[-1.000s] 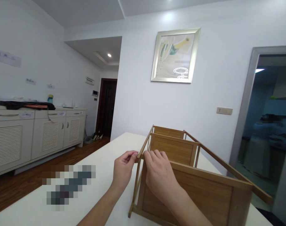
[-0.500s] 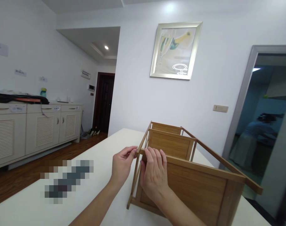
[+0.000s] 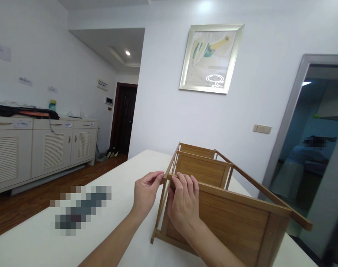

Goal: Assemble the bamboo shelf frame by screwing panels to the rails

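A brown wooden shelf rack (image 3: 227, 218) lies on its side on the white table, with its several panels running away from me. My left hand (image 3: 146, 189) pinches thumb and fingers together at the rack's near upper left corner, against the outer side of the post. Whatever lies between those fingertips is too small to make out. Just to the right, my right hand (image 3: 185, 202) curls its fingers over the top edge of the nearest panel, its thumb on the left side.
The white table (image 3: 121, 230) carries a pixelated dark object (image 3: 82, 209) left of my arms. White cabinets (image 3: 58, 142) line the left wall. A framed picture (image 3: 213, 59) hangs ahead. Through a doorway at right, a person (image 3: 299, 167) is visible.
The view has shifted slightly. My right-hand fingers have closed in a little along the panel edge; my left hand keeps its pinch at the corner.
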`<control>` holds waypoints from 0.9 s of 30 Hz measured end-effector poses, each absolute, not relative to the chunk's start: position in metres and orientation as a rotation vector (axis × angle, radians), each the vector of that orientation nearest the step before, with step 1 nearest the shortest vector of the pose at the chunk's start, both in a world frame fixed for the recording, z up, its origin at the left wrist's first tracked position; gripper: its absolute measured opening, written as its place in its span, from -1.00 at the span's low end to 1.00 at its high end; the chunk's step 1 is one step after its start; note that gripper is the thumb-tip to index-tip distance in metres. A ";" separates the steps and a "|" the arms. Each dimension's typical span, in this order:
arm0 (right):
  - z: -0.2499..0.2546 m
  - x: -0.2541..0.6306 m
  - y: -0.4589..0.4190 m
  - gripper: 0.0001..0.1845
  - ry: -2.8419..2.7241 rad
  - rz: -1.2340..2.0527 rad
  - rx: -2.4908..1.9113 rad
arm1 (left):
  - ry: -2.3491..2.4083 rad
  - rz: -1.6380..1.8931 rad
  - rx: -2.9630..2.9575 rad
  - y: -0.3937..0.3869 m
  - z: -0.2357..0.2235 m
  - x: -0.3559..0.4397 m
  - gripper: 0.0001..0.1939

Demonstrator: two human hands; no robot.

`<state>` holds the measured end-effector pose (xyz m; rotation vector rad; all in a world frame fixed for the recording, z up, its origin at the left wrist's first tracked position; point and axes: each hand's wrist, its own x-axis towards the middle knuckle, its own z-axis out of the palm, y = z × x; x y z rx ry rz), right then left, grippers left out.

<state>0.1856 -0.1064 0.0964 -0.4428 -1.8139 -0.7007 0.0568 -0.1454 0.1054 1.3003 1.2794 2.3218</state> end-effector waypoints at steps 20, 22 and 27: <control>0.094 0.190 -0.112 -0.85 -1.908 -0.861 -0.486 | 1.266 2.290 1.305 -0.146 0.104 0.056 -0.77; 0.090 0.194 -0.114 -0.77 -1.931 -0.893 -0.455 | 1.264 2.291 1.305 -0.146 0.103 0.056 -0.75; 0.056 0.207 -0.122 -0.73 -2.111 -0.961 -0.136 | 1.299 2.307 1.321 -0.145 0.103 0.055 -0.76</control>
